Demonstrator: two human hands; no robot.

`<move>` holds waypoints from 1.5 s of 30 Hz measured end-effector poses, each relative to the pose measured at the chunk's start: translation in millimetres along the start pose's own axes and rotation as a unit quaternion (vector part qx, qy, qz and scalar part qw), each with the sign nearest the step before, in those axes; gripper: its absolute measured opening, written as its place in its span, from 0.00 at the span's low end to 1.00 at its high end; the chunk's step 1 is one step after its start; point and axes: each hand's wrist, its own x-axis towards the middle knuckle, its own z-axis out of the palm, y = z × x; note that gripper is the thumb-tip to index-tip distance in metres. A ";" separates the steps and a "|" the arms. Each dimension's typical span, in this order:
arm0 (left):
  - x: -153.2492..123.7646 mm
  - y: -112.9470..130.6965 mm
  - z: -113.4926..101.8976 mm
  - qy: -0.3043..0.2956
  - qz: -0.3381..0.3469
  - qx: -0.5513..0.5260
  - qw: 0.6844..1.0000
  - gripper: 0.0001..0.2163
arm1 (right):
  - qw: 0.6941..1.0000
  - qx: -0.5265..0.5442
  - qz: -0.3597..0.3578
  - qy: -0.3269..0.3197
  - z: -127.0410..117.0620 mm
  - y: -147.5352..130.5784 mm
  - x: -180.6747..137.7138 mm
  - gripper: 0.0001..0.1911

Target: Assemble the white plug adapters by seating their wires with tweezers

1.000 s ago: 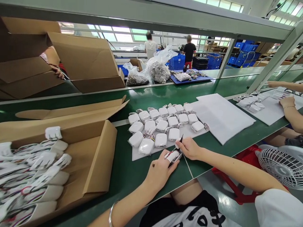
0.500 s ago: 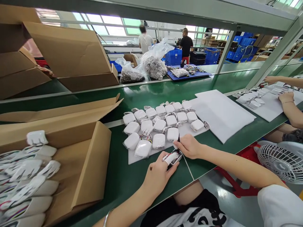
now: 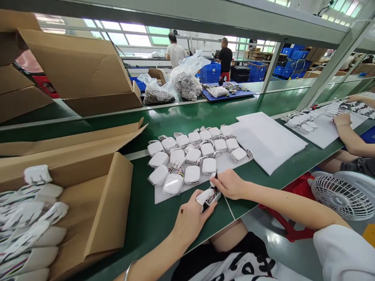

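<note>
My left hand [image 3: 190,219] is wrapped around an opened white plastic housing [image 3: 207,196] with coloured wires inside, above the bench's near edge. At its far right end, my right hand [image 3: 231,184] pinches a small black-and-white piece [image 3: 215,177] that I cannot make out fully; the fingers cover part of it. Just beyond both hands, rows of rounded white housings [image 3: 192,174] lie on a white foam sheet [image 3: 159,197]. Some have white leads beside them, and a few look wrapped in clear film.
On the left stands an open cardboard box [image 3: 109,203] with white wired parts [image 3: 35,218]. White foam sheets [image 3: 271,144] lie to the right. A co-worker's hand [image 3: 342,119] works farther right, near a white fan [image 3: 342,197]. Plastic bags [image 3: 187,84] sit across the bench.
The whole view has shifted slightly, so things appear a little farther left. Both hands keep their hold on the housing and the small piece, with only slight finger movement.
</note>
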 end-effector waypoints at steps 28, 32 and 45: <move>1.2 0.1 0.1 0.015 0.062 0.010 0.998 0.11 | 0.996 0.006 0.086 0.027 12.4 -10.5 -4.4 0.26; 1.3 0.8 -0.5 0.030 0.070 -0.002 0.997 0.10 | 0.998 -0.004 0.052 0.036 1.8 -8.6 -1.4 0.27; -0.1 -2.2 1.4 0.042 0.079 0.002 0.996 0.08 | 0.994 -0.050 -0.065 0.069 -8.6 0.9 0.2 0.31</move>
